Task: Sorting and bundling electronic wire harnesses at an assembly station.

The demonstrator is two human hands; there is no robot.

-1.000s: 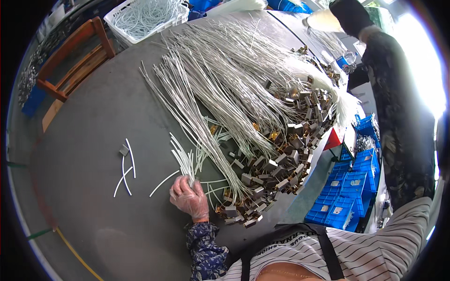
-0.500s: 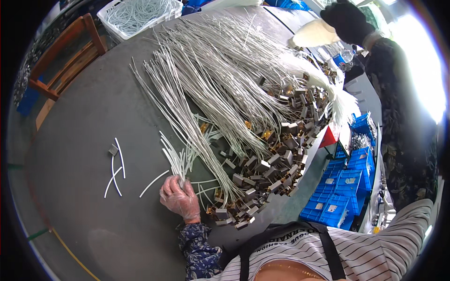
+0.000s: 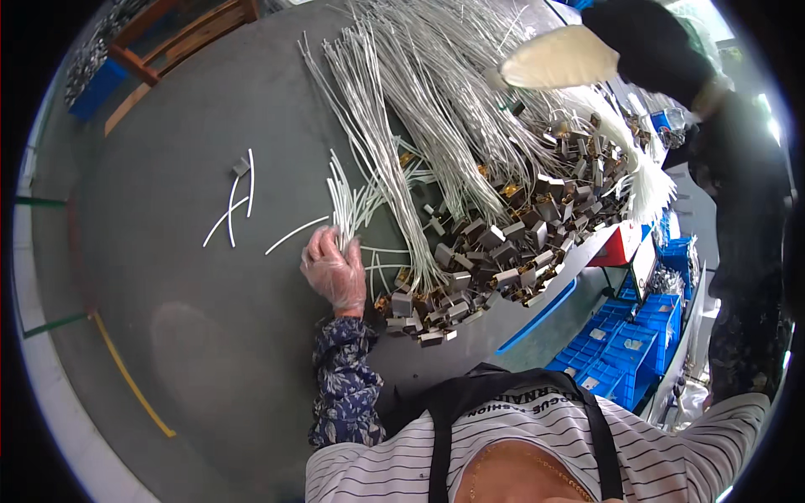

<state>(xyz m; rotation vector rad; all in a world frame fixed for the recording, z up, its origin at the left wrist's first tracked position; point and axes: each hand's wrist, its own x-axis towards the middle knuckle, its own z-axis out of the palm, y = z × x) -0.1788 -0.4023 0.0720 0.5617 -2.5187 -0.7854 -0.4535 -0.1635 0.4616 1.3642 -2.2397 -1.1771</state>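
The gloved left hand (image 3: 334, 272) had its fingers closed around a bunch of white sleeving tubes (image 3: 342, 197) at nine o'clock of the wire pile (image 3: 436, 126), gathering them, and evening their ends seemed due next, while the raised right hand (image 3: 646, 38) at one o'clock wore a dark glove, its grip impossible to tell.

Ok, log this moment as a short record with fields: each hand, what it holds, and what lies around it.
left hand: in a clear glove, closed on a small bunch of white tubes that fan upward
right hand: in a dark glove, raised at the upper right, over a pale cloth-like thing; grip cannot be told
table: grey
big pile: long white wires ending in small metal blocks
loose pieces: a few white tubes left of the left hand
floor: blue bins at the right
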